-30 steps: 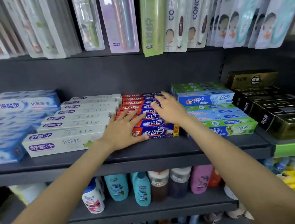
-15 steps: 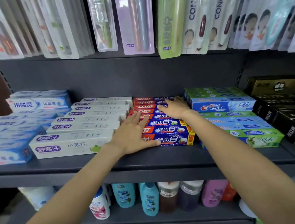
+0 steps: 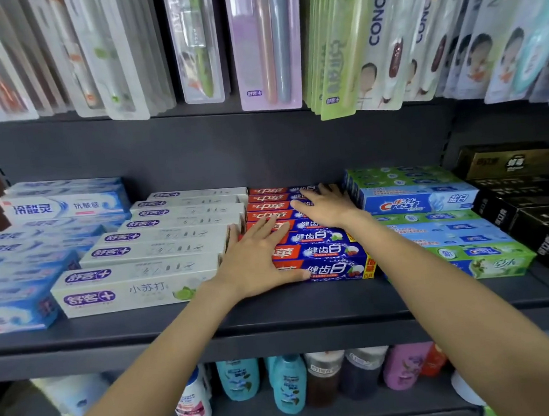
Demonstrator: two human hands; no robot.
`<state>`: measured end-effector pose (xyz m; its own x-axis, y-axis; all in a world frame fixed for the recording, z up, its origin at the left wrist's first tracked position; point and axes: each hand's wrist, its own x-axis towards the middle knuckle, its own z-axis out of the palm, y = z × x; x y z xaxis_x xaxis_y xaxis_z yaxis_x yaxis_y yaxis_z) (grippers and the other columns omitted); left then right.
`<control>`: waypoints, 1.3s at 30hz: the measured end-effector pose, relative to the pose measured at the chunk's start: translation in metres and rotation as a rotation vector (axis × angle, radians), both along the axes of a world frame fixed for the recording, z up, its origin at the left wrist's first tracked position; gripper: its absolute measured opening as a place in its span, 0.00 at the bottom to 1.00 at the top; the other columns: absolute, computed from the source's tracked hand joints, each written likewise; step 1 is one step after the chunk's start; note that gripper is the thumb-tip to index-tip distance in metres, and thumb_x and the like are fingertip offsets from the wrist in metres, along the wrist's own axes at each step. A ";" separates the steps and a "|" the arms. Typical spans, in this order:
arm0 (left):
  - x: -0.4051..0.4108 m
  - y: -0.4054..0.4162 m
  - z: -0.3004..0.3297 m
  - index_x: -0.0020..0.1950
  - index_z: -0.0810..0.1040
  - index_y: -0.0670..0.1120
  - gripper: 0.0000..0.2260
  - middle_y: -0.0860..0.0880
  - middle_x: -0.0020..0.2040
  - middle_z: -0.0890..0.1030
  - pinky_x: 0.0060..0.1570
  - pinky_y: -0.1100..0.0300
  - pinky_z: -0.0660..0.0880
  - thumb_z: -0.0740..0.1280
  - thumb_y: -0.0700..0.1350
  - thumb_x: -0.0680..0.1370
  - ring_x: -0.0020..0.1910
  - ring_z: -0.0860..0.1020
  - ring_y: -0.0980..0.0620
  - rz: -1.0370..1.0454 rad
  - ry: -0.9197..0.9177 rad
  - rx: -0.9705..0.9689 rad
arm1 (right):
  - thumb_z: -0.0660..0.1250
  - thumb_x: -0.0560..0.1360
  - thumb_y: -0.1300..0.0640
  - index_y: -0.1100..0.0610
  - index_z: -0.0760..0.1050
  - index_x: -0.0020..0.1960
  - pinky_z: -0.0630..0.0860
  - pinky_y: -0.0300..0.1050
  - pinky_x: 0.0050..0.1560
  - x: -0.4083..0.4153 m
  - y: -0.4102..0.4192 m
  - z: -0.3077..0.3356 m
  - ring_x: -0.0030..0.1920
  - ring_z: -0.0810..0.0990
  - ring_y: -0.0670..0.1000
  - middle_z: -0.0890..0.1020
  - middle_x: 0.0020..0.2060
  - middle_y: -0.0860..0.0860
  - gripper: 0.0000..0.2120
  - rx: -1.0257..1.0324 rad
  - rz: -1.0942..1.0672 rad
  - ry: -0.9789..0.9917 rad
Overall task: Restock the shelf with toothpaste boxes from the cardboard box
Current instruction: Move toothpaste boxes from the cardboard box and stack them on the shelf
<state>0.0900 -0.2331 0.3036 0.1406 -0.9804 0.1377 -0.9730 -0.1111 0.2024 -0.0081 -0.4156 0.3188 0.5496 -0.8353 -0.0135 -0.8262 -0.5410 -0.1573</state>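
Observation:
A row of red-and-blue toothpaste boxes (image 3: 330, 252) lies flat on the dark shelf (image 3: 276, 320), running from front to back. My left hand (image 3: 257, 259) rests flat, fingers spread, on the left ends of the front boxes, thumb along the frontmost one. My right hand (image 3: 327, 204) lies flat on the boxes farther back, fingers spread and pointing left. Neither hand grips a box. The cardboard box is not in view.
White toothpaste boxes (image 3: 157, 251) lie left of the row, blue-white ones (image 3: 37, 248) farther left. Green-blue Crest boxes (image 3: 433, 217) and black boxes (image 3: 539, 217) lie to the right. Toothbrush packs (image 3: 265, 42) hang above. Bottles (image 3: 288, 385) stand on the lower shelf.
My right hand has slid farther back along the red-and-blue row. My left hand stays on the front boxes. The camera has moved closer to the shelf.

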 end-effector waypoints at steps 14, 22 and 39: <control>-0.001 -0.004 -0.004 0.76 0.54 0.53 0.45 0.51 0.78 0.52 0.73 0.52 0.47 0.68 0.68 0.66 0.77 0.47 0.53 -0.006 0.181 -0.083 | 0.48 0.83 0.48 0.54 0.56 0.76 0.48 0.45 0.73 -0.033 0.021 0.028 0.76 0.51 0.53 0.56 0.76 0.54 0.24 0.106 0.118 -0.377; -0.001 -0.003 0.002 0.77 0.50 0.55 0.45 0.51 0.78 0.49 0.73 0.49 0.50 0.64 0.71 0.67 0.77 0.46 0.51 0.012 0.068 0.001 | 0.61 0.79 0.51 0.52 0.60 0.74 0.61 0.46 0.68 -0.134 0.102 0.011 0.72 0.63 0.52 0.66 0.72 0.51 0.25 0.032 0.076 -0.534; -0.002 -0.006 0.014 0.76 0.57 0.53 0.35 0.50 0.78 0.53 0.73 0.48 0.48 0.56 0.68 0.73 0.76 0.52 0.50 0.119 0.435 -0.103 | 0.52 0.81 0.44 0.52 0.57 0.76 0.55 0.45 0.72 -0.111 0.104 0.007 0.75 0.55 0.51 0.58 0.76 0.51 0.26 -0.193 0.179 -0.270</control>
<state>0.0880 -0.2389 0.3173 0.3173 -0.9383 0.1373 -0.7770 -0.1743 0.6049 -0.1195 -0.3114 0.3261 0.6494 -0.6986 0.3003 -0.6584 -0.7142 -0.2375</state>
